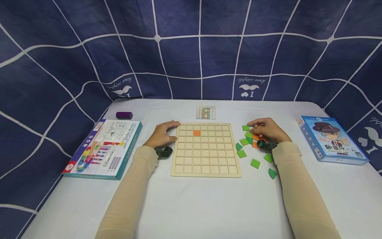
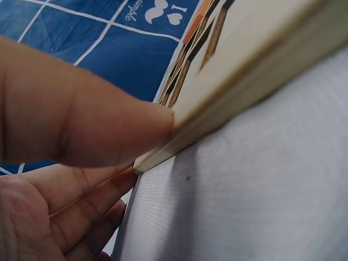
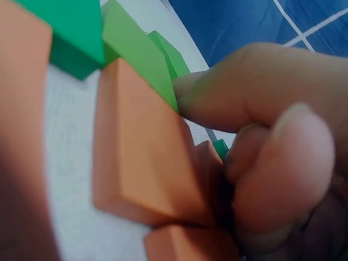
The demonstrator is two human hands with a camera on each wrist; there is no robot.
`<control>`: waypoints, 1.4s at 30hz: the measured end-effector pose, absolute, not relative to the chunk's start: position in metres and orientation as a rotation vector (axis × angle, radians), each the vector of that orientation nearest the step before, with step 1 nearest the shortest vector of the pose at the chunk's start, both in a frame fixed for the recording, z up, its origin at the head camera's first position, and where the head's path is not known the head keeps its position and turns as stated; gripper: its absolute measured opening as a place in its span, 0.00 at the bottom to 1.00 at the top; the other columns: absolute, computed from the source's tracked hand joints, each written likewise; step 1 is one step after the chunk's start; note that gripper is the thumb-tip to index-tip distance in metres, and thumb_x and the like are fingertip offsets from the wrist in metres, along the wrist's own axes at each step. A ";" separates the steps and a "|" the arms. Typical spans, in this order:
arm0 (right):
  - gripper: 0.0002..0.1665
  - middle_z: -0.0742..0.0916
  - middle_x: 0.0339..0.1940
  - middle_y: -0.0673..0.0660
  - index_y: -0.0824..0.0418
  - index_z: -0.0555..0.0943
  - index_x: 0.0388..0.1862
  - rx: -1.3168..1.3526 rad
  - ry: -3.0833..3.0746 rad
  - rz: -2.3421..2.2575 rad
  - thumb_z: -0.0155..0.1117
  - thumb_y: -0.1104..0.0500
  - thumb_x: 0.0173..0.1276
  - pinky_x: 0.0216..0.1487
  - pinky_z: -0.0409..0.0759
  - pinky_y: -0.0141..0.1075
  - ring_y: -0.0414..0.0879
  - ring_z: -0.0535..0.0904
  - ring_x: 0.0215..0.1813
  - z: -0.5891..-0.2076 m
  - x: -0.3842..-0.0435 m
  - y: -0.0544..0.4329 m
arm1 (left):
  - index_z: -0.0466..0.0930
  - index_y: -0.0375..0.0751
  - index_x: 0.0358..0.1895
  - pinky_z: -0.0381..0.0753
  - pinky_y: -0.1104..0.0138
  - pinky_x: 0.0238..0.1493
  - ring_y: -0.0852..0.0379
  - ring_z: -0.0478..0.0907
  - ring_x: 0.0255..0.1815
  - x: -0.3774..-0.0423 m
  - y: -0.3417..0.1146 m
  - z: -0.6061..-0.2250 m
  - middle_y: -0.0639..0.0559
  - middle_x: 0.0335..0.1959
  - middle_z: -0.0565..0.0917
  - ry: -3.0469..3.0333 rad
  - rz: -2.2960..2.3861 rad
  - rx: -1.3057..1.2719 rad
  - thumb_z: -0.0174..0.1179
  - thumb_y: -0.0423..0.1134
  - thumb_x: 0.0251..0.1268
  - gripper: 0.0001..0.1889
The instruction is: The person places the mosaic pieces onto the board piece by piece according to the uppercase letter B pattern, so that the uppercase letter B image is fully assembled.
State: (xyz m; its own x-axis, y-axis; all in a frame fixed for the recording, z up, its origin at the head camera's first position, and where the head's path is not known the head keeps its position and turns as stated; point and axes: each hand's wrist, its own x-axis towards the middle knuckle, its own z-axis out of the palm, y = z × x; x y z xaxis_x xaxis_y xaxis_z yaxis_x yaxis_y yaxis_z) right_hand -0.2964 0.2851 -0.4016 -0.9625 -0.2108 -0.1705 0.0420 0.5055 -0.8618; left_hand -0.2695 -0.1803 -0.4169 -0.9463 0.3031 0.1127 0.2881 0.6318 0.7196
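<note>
A square wooden grid board lies flat with one orange square tile in its upper rows. At the board's left side my left hand rests; its thumb touches the edge and the other fingers extend near the far corner. Over a loose cluster of tiles to the right is my right hand. Its index finger touches a light green tile, while another finger is bent and pinches nothing visible. Beside that tile are an orange tile and a dark green tile.
A small pattern card lies beyond the board. At left are a boxed toy set and a dark purple cylinder; a blue game box stands at right. Several green squares and a dark green quarter-round lie near the right forearm.
</note>
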 end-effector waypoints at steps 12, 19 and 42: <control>0.27 0.79 0.34 0.51 0.78 0.80 0.64 -0.149 2.543 -1.392 0.72 0.65 0.71 0.29 0.80 0.28 0.38 0.74 0.25 -0.396 -0.293 0.280 | 0.77 0.31 0.74 0.56 0.45 0.87 0.39 0.63 0.85 -0.269 -0.180 -0.415 0.39 0.78 0.75 2.818 1.235 0.510 0.69 0.29 0.56 0.37; 0.26 0.84 0.43 0.55 0.78 0.79 0.65 -0.172 2.540 -1.394 0.70 0.65 0.73 0.35 0.88 0.29 0.39 0.81 0.32 -0.389 -0.293 0.276 | 0.78 0.31 0.74 0.57 0.46 0.87 0.39 0.63 0.85 -0.269 -0.180 -0.416 0.39 0.78 0.75 2.822 1.241 0.511 0.69 0.28 0.56 0.37; 0.25 0.92 0.34 0.46 0.74 0.76 0.66 -0.208 2.335 -1.672 0.71 0.67 0.74 0.33 0.86 0.28 0.38 0.83 0.31 -0.376 -0.292 0.224 | 0.78 0.31 0.74 0.57 0.46 0.87 0.39 0.63 0.85 -0.271 -0.180 -0.419 0.38 0.78 0.76 2.822 1.243 0.504 0.69 0.28 0.56 0.37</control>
State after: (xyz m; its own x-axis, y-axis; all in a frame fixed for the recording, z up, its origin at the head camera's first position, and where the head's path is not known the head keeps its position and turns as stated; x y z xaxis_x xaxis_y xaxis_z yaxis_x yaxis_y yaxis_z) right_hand -0.2922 0.2240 -0.3763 -0.9556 -0.2657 -0.1272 0.0348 0.3270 -0.9444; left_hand -0.2706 -0.1802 -0.4186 -0.9478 0.2982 0.1134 0.2849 0.6314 0.7212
